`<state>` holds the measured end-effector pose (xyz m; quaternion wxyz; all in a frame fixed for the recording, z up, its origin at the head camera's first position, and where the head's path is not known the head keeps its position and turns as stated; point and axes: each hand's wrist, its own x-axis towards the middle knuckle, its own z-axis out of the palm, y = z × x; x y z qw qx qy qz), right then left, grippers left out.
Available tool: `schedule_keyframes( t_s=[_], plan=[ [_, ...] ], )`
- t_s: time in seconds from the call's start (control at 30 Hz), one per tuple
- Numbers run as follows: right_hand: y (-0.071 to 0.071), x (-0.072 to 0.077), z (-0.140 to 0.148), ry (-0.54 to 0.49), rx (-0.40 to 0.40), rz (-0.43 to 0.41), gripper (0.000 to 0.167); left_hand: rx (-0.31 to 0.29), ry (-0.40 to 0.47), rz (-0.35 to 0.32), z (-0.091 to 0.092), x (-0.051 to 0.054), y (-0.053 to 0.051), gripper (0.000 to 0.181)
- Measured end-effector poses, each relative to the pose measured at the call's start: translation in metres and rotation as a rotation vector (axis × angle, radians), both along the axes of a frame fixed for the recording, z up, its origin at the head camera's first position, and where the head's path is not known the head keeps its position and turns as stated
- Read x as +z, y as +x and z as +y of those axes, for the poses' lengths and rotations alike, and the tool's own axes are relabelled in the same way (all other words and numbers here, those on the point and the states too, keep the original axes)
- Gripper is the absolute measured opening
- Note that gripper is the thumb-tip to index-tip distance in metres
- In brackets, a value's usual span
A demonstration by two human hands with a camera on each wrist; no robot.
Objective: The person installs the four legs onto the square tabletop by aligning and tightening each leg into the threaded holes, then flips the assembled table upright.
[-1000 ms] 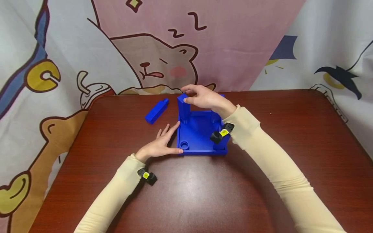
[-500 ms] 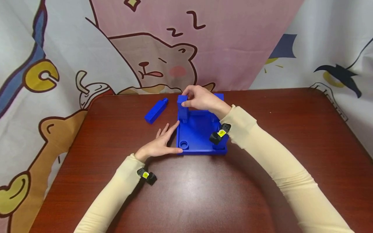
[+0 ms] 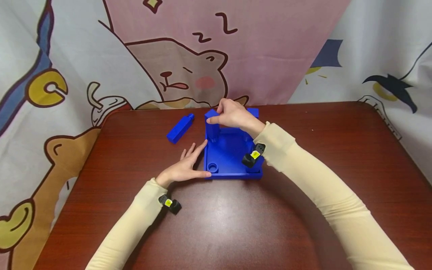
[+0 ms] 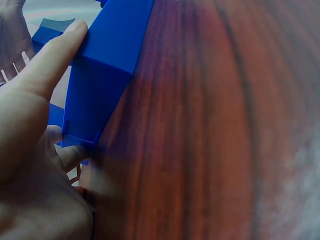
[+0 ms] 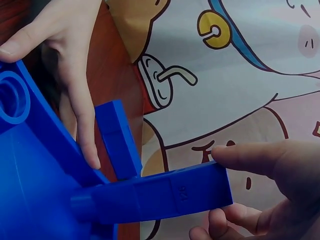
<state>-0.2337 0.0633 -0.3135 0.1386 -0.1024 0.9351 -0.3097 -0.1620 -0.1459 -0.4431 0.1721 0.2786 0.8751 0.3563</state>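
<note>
A blue square-edged tabletop-like panel [image 3: 227, 155] with a raised rim lies on the table, its underside-like face with round sockets turned up. At its far left corner a blue post [image 3: 212, 132], marked with small digits in the right wrist view, stands on a socket. My right hand [image 3: 233, 114] pinches the post's upper end between thumb and fingers. My left hand [image 3: 183, 170] lies at the panel's left side, fingers fairly straight, thumb on the near rim and a fingertip against the left edge. A bare ring socket [image 3: 212, 167] shows at the near left corner.
Left of the panel a loose blue post [image 3: 180, 129] with a narrower threaded-looking end lies on the brown table [image 3: 216, 217]. Other blue posts at the panel's right side are partly hidden by my right wrist. A printed curtain [image 3: 263, 48] hangs behind the table.
My right fingers have curled in around the post's top, and the thumb has shifted left across it. The post's top has turned slightly. My left hand stays in place.
</note>
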Motion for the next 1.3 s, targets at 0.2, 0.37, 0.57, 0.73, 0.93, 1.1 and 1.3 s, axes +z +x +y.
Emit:
schedule_keyframes(
  t_s=[0.2, 0.37, 0.57, 0.73, 0.93, 1.1, 1.3],
  plan=[
    [0.002, 0.001, 0.003, -0.037, 0.005, -0.024, 0.046, -0.005, -0.001, -0.007, 0.001, -0.001, 0.000, 0.103],
    [0.004, 0.005, 0.010, -0.146, 0.069, -0.045, 0.053, -0.010, 0.002, -0.018, 0.001, -0.002, 0.000, 0.103],
    [0.002, 0.012, 0.013, -0.178, 0.218, -0.051, 0.057, -0.011, 0.013, -0.005, 0.000, -0.003, 0.000, 0.104],
    [-0.002, 0.009, 0.012, -0.221, 0.257, -0.092, 0.051, -0.007, 0.001, -0.014, 0.000, -0.002, -0.001, 0.104],
    [-0.004, 0.001, 0.008, -0.232, 0.213, -0.045, 0.037, -0.009, 0.001, -0.016, 0.001, -0.003, -0.001, 0.103],
    [-0.004, 0.000, 0.005, -0.196, 0.152, -0.009, 0.031, -0.007, 0.000, -0.024, 0.001, -0.001, -0.001, 0.104],
    [-0.005, -0.002, 0.002, -0.134, 0.083, 0.027, 0.035, -0.004, -0.001, -0.017, 0.000, -0.001, -0.001, 0.103]
  ],
)
